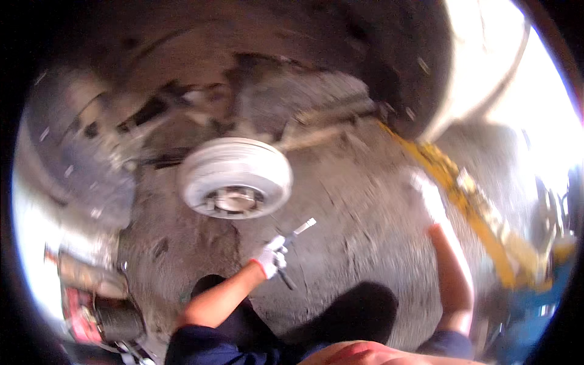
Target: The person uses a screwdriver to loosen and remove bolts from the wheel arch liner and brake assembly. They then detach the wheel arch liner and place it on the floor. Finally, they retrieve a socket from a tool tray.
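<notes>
tool [300,229] is gripped by gloved left hand [272,258] near drum [236,175].

A rough, dirty grey-brown floor [365,201] spreads across the middle of the frame. Harsh white light [553,115] glares at the upper right, and 1 narrower bright patch [29,243] lines the left edge; shadow [304,24] darkens the top.

No word, number or sign can be read. The red item [74,304] at the lower left is too blurred for any marking to be made out, and a small pale patch [547,309] on the blue object [528,322] at the lower right is illegible.
</notes>
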Demonstrator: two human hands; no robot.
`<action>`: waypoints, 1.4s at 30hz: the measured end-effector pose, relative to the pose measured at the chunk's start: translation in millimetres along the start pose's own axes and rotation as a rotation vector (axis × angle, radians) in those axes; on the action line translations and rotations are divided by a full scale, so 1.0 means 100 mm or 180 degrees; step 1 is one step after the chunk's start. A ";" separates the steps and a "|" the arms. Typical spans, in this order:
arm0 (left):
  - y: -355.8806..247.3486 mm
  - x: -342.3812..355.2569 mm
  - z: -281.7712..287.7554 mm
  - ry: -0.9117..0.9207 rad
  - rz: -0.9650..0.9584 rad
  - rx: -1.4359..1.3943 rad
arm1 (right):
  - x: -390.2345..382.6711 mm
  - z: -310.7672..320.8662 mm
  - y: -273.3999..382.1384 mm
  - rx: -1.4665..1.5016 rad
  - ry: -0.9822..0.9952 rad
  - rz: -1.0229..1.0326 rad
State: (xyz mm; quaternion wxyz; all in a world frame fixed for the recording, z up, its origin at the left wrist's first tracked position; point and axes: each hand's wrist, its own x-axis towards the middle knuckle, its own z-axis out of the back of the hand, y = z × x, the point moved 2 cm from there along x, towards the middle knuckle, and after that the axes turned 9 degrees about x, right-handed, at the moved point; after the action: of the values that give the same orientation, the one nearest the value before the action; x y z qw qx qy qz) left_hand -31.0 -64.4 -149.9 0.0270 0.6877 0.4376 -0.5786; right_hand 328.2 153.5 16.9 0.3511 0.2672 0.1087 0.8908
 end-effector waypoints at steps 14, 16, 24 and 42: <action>0.21 0.22 0.78 -0.0217 0.0643 0.1019 | 0.66 -2.22 3.02 -0.0590 0.3936 0.1336; 0.36 0.25 1.10 0.0086 0.0860 0.0771 | 0.59 -2.25 3.36 -0.0407 0.3998 0.1319; 0.13 -0.27 1.15 -0.0182 0.0324 0.0182 | 0.50 -2.47 3.63 -0.0280 0.3936 0.1007; -1.09 -1.96 1.29 -0.0183 -0.2862 0.4603 | 0.60 -3.10 3.25 0.5156 0.2445 -0.2425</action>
State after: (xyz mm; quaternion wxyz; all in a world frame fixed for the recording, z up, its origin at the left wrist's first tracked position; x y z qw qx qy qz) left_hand -189.5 -179.3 18.9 -0.6402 0.2816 0.1910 -0.6887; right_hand -63.9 -44.5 -94.2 0.2663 0.0661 0.8747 0.3995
